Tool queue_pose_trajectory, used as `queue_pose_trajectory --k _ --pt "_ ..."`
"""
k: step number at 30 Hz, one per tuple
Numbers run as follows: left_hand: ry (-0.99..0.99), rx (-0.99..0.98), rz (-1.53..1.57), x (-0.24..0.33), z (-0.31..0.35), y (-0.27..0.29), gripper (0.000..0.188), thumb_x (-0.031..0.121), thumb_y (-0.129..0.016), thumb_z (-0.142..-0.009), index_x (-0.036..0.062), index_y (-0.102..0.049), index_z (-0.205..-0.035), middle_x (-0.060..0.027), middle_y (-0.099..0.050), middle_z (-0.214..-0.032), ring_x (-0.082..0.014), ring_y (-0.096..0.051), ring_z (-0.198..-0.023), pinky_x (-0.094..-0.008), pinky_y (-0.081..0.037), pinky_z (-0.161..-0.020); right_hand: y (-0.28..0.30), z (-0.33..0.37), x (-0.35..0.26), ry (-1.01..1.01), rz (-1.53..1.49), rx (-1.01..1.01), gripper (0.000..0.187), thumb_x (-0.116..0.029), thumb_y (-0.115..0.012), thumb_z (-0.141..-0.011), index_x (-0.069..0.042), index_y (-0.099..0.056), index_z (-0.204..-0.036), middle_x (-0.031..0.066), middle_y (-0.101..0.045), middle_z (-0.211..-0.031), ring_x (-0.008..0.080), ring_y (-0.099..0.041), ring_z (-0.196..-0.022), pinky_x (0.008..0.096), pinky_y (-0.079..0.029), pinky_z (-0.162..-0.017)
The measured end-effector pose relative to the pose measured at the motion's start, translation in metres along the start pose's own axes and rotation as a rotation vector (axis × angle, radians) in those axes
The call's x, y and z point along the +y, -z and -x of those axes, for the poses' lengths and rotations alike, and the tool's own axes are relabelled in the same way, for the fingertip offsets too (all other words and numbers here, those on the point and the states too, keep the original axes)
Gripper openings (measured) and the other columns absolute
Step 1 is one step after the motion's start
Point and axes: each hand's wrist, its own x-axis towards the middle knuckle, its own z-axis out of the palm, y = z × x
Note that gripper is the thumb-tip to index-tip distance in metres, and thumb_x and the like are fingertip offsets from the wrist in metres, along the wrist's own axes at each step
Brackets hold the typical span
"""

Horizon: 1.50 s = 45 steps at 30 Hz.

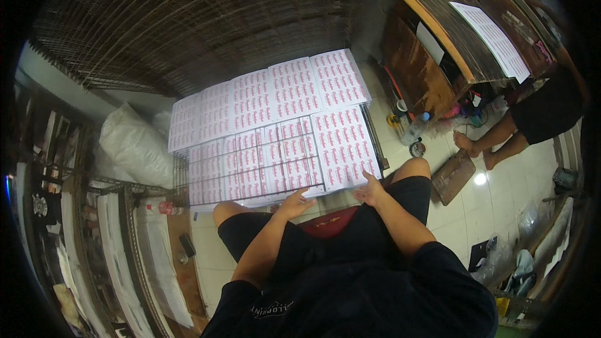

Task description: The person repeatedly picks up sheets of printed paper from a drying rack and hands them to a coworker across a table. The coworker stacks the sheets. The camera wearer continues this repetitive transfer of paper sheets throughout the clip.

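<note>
White sheets (pixel 291 87) printed with rows of red lettering lie side by side on a wire drying rack (pixel 275 164) in front of me. Thin wires cross over some of the nearer sheets. At the near right corner, one printed sheet (pixel 346 144) lies with no wires over it. My right hand (pixel 372 191) is at its near edge, thumb raised and fingers apart; whether it touches the paper I cannot tell. To its left, my left hand (pixel 294 204) hovers by the rack's front edge, fingers spread and nothing in them.
Raised wire racks (pixel 206 19) slant above the sheets. A dark wooden table (pixel 432 6) at far right bears another printed sheet (pixel 491 37). Another person's legs (pixel 501 141) and a wooden stool (pixel 454 176) are at right. A stuffed plastic bag (pixel 134 144) and shelving stand left.
</note>
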Motion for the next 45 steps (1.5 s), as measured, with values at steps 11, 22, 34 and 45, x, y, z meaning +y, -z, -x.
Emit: queue_pose_trajectory --k 11,22,34,45 --pt "-0.053 -0.067 0.027 0.002 -0.001 -0.005 0.078 0.050 -0.068 -0.077 0.0051 -0.040 -0.134 -0.0221 -0.060 -0.109 -0.0275 -0.062 -0.094 -0.0361 -0.049 -0.081 0.062 0.142 -0.043 1.355 0.905 0.297 0.029 -0.013 -0.063 -0.081 0.001 -0.060 -0.107 0.0146 -0.063 -0.091 0.0257 -0.062 -0.090 0.0328 -0.046 -0.082" --pt "-0.078 -0.098 -0.009 0.007 -0.005 -0.008 0.078 0.054 -0.066 -0.076 0.0091 -0.041 -0.134 -0.0193 -0.060 -0.111 -0.0305 -0.060 -0.098 -0.0375 -0.047 -0.085 0.090 0.131 -0.040 1.299 1.210 0.479 0.030 -0.027 -0.065 -0.077 -0.007 -0.064 -0.099 0.0110 -0.057 -0.100 0.0284 -0.051 -0.102 0.0391 -0.036 -0.087" --pt "-0.058 -0.112 -0.044 0.009 -0.003 -0.005 0.079 0.056 -0.065 -0.075 0.0091 -0.041 -0.134 -0.0191 -0.059 -0.112 -0.0303 -0.060 -0.098 -0.0375 -0.047 -0.085 0.089 0.130 -0.040 1.318 1.198 0.476 0.029 -0.024 -0.067 -0.075 -0.006 -0.064 -0.098 0.0106 -0.056 -0.099 0.0281 -0.051 -0.099 0.0385 -0.035 -0.087" --pt "-0.077 -0.088 -0.048 0.007 -0.003 -0.004 0.078 0.054 -0.065 -0.076 0.0073 -0.041 -0.134 -0.0206 -0.060 -0.110 -0.0309 -0.060 -0.098 -0.0373 -0.048 -0.083 0.090 0.129 -0.041 1.304 1.197 0.467 0.029 -0.025 -0.067 -0.074 -0.007 -0.065 -0.097 0.0098 -0.057 -0.099 0.0274 -0.051 -0.102 0.0391 -0.035 -0.087"
